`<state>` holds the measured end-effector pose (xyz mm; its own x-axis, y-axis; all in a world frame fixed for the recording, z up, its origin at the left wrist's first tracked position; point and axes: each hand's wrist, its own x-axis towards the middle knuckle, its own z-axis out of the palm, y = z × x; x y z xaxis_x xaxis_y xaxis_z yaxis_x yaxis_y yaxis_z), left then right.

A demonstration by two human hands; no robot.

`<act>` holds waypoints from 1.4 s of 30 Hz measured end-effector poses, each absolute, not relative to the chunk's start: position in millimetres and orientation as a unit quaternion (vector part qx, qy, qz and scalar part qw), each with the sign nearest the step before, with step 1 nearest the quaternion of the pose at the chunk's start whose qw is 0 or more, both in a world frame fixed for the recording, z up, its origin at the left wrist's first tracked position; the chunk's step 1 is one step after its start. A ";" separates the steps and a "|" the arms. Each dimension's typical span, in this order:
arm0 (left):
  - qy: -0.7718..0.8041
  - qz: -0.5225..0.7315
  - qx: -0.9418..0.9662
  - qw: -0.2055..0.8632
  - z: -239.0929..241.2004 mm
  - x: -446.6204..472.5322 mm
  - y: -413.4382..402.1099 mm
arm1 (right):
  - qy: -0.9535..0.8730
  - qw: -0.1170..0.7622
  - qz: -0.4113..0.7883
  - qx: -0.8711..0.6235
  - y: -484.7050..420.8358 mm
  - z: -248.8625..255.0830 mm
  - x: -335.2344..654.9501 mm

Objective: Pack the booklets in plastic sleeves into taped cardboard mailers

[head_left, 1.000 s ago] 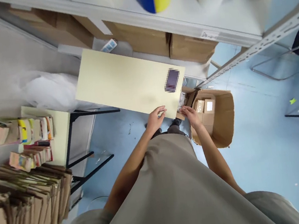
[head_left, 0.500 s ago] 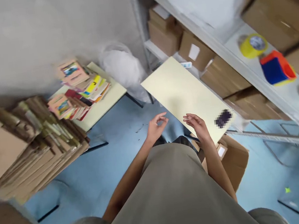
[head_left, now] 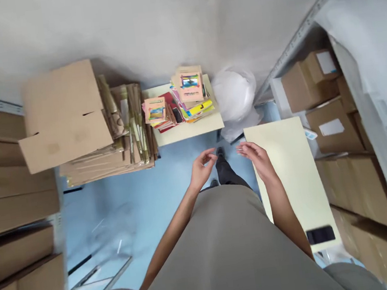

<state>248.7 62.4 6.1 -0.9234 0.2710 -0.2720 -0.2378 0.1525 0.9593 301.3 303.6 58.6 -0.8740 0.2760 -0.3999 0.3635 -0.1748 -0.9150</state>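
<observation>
My left hand (head_left: pixel 202 168) hangs in the air in front of my body, over the blue floor. Its fingers are loosely bent, with a gap to the thumb, and nothing is in it. My right hand (head_left: pixel 255 156) is raised beside the left edge of a pale yellow table (head_left: pixel 290 170), its fingers apart and holding nothing. On that table's near end lies a dark phone (head_left: pixel 320 235). Farther off, stacks of booklets (head_left: pixel 191 86) with pink covers sit on a second pale table (head_left: pixel 191 130) against the wall.
Left of the booklets stands a large stack of flattened cardboard boxes (head_left: pixel 107 160). A white plastic bag (head_left: pixel 234 92) bulges between the two tables. Shelves with cardboard boxes (head_left: pixel 355 186) line the right side; more boxes (head_left: pixel 11 186) fill a rack at left.
My view has turned left, so the booklets and cardboard are now ahead and the phone's table is at my right. Both hands stay raised and empty.
</observation>
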 end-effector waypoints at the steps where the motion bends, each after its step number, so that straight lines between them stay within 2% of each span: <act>1: 0.733 0.656 -0.002 0.180 7.6 236.7 59.9 | 0.642 0.043 -0.728 0.237 304.1 57.9 280.4; 9: 0.736 0.661 -0.117 0.085 15.2 147.5 59.2 | 0.640 0.115 -0.744 0.152 316.5 47.1 143.6; 18: 0.740 0.647 -0.172 0.066 5.9 88.6 52.9 | 0.666 0.149 -0.721 0.122 317.0 23.7 47.9; 29: 0.767 0.619 -0.108 0.135 -25.9 5.3 8.0 | 0.737 0.071 -0.652 0.166 278.7 13.4 -16.1; 36: 0.777 0.596 -0.068 0.189 -55.9 -33.1 -4.1 | 0.815 0.011 -0.534 0.225 262.0 0.3 -33.8; 42: 0.781 0.594 0.003 0.193 -51.3 -59.5 -11.0 | 0.855 -0.031 -0.452 0.253 235.5 7.8 -42.1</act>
